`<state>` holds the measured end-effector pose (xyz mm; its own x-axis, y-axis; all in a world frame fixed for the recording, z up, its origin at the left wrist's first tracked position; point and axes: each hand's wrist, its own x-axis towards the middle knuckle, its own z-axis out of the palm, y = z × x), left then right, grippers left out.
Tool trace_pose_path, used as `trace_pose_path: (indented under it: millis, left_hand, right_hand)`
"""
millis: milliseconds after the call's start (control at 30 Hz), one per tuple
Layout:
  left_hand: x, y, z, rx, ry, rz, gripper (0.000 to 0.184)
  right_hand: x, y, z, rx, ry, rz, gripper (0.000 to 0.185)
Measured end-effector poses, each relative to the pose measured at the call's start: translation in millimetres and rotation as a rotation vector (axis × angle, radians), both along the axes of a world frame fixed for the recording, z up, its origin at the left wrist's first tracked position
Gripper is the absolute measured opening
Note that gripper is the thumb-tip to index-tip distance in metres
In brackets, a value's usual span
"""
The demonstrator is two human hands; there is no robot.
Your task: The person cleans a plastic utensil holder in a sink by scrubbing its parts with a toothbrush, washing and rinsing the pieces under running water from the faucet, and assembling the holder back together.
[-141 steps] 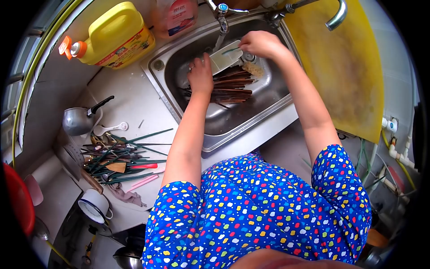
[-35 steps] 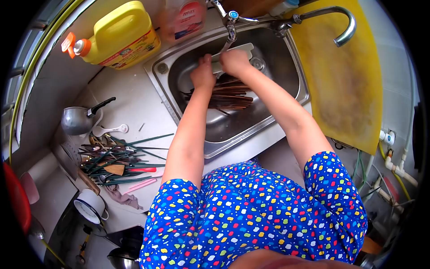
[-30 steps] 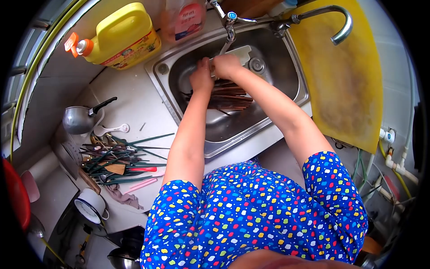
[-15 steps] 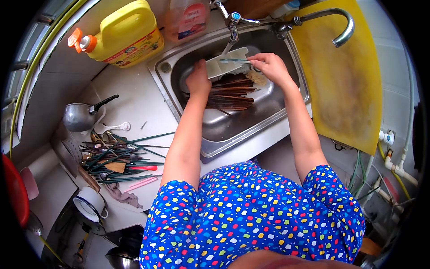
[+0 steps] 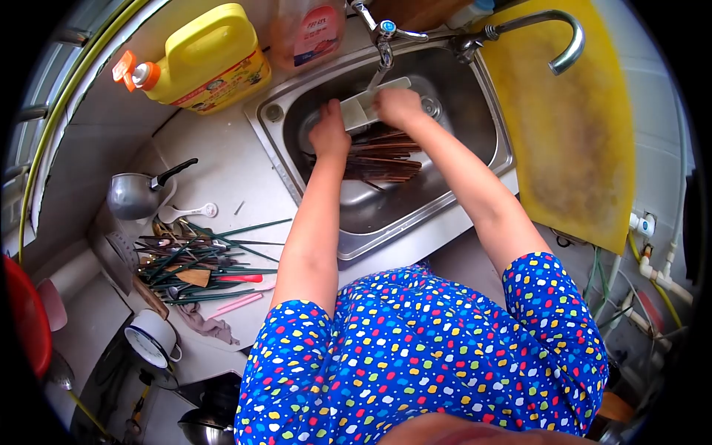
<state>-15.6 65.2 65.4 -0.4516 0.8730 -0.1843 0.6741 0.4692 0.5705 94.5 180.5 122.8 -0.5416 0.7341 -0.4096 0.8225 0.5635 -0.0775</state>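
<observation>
Blue spotted shirt [image 5: 430, 341] nearest, steel sink [image 5: 389, 211] beyond it.
On the counter at left I see a heap of green and dark sticks [image 5: 200, 263]; farther off, brown sticks [image 5: 382, 161] lie in the sink. Just past them is the pale tray [image 5: 359, 113], its left end grasped by the left hand [image 5: 329, 133]. The right hand [image 5: 399, 107] curls over the tray (from my remote seat I cannot tell whether it grips anything). Beyond stands the tap [image 5: 383, 46], its spout near the tray.
</observation>
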Motion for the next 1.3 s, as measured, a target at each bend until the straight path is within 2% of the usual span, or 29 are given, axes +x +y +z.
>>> trace_pose_path:
  millis: [67,133,167,333,467,533,600,700,800,867,900,1000,1067,1133,1200,1300]
  left_hand:
    - [-1,0,4,-0.020,0.020,-0.018,0.059]
    - [-1,-1,0,-0.002,0.012,-0.003,0.059]
    - [1,-1,-2,0.019,0.008,-0.002,0.058]
    - [-1,0,6,-0.038,0.011,-0.025,0.058]
    - [2,1,-7,-0.035,0.024,-0.015,0.059]
    - [1,2,-2,-0.044,0.017,-0.029,0.058]
    - [-1,-1,1,-0.063,0.012,-0.029,0.058]
    - [1,2,1,-0.040,0.004,-0.022,0.057]
    - [1,1,-1,-0.060,0.007,-0.022,0.059]
    - [1,-1,1,-0.051,0.004,-0.026,0.060]
    - [0,1,2,-0.044,0.008,-0.024,0.060]
    - [4,0,3,-0.051,0.014,-0.028,0.059]
    - [3,1,2,-0.059,0.007,-0.015,0.057]
    - [3,-1,8,-0.060,0.011,-0.016,0.056]
    - [0,1,8,-0.055,0.020,-0.013,0.055]
    - [6,-1,4,-0.081,0.031,0.012,0.054]
  right_hand:
    - [5,8,-4,0.059,-0.011,-0.046,0.020]
    - [1,-5,8,0.039,-0.101,0.128,0.020]
    - [0,-9,-10,0.043,-0.118,0.109,0.016]
    - [-5,8,2,0.030,-0.102,0.012,0.017]
    - [-6,-5,9,0.053,-0.236,0.180,0.018]
    - [-10,0,16,-0.027,-0.201,0.127,0.020]
    - [1,11,13,0.027,-0.089,0.016,0.021]
    - [-1,-4,8,0.071,-0.148,0.108,0.021]
    - [-3,-5,5,-0.026,-0.119,0.162,0.020]
    - [5,10,2,0.050,-0.049,-0.042,0.020]
    - [5,8,3,0.058,-0.014,-0.060,0.020]
    - [-1,-14,-1,0.081,-0.133,0.079,0.021]
    - [2,-15,-4,-0.018,-0.068,0.125,0.021]
    - [13,-6,-11,0.050,0.126,-0.129,0.022]
    - [12,0,-7,0.023,0.128,-0.182,0.018]
    - [-4,-17,6,-0.021,-0.154,0.195,0.018]
